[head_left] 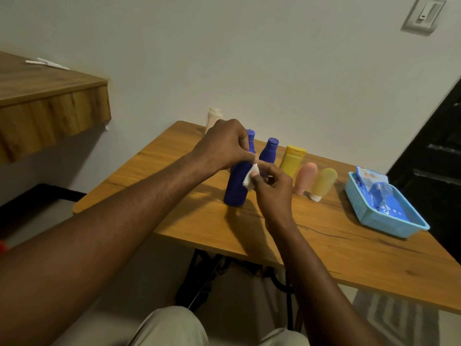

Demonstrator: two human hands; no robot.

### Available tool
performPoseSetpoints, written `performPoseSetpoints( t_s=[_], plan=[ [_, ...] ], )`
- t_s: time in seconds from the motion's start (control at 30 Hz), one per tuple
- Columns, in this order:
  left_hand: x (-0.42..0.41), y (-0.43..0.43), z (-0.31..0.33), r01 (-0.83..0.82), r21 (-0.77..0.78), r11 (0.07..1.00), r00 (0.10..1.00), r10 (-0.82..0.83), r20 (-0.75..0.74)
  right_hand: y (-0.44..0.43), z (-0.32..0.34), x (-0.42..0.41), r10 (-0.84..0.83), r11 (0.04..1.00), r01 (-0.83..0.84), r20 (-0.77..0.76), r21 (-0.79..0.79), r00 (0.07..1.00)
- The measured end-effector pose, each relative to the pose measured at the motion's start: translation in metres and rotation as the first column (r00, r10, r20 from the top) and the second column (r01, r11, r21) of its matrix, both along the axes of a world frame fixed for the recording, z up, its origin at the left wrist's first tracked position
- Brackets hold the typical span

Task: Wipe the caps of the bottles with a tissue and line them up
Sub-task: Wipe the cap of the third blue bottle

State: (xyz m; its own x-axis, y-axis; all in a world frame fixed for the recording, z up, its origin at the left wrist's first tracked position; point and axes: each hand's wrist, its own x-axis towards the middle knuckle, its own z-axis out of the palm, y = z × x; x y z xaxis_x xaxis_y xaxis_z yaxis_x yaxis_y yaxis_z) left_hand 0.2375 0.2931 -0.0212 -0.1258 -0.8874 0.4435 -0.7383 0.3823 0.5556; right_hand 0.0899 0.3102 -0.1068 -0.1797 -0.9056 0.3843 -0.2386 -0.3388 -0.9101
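Note:
A tall blue bottle (235, 188) stands on the wooden table (324, 245). My left hand (224, 146) grips its neck just below the blue cap (251, 134). My right hand (273, 188) pinches a white tissue (250, 179) against the bottle's side. To the right stand in a row a smaller blue bottle (269, 152), a yellow bottle (291, 161), a pink tube (304, 178) and a pale yellow tube (322, 183) on its white cap. A cream bottle (212, 118) shows behind my left hand, mostly hidden.
A light blue basket (389, 218) holding a blue tissue packet (371, 182) sits at the table's right side. A wooden shelf (50, 101) juts out at the left. The wall is close behind the bottles. A dark door is at the right.

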Motion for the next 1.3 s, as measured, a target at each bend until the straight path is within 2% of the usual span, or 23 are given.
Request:
performPoseSetpoints(
  t_s=[0.13, 0.2, 0.37, 0.53, 0.87, 1.3],
  plan=[
    [0.002, 0.000, -0.004, 0.002, -0.029, 1.000, 0.999, -0.003, -0.032, 0.007, -0.032, -0.003, 0.022, 0.985, -0.009, -0.074, 0.171, 0.997],
    [0.009, -0.002, -0.003, -0.002, -0.033, 0.999, 0.999, 0.000, -0.041, 0.007, -0.038, -0.007, 0.026, 0.979, -0.003, -0.112, 0.205, 0.993],
    [0.034, -0.020, 0.019, -0.052, -0.099, 0.994, 0.995, 0.043, -0.091, -0.002, -0.018, -0.005, 0.018, 0.987, -0.004, -0.087, 0.162, 0.996],
    [0.052, -0.049, 0.030, -0.088, -0.100, 0.991, 0.991, 0.077, -0.111, -0.020, 0.000, 0.000, 0.006, 0.994, 0.006, -0.102, 0.112, 0.995],
    [0.060, -0.101, 0.000, -0.122, -0.077, 0.990, 0.987, 0.113, -0.113, -0.056, 0.020, 0.013, 0.005, 0.993, 0.007, -0.104, 0.116, 0.995],
    [0.058, -0.127, -0.016, -0.130, -0.109, 0.985, 0.984, 0.115, -0.133, -0.077, 0.023, 0.021, 0.013, 0.993, 0.002, -0.121, 0.120, 0.993]
  ],
)
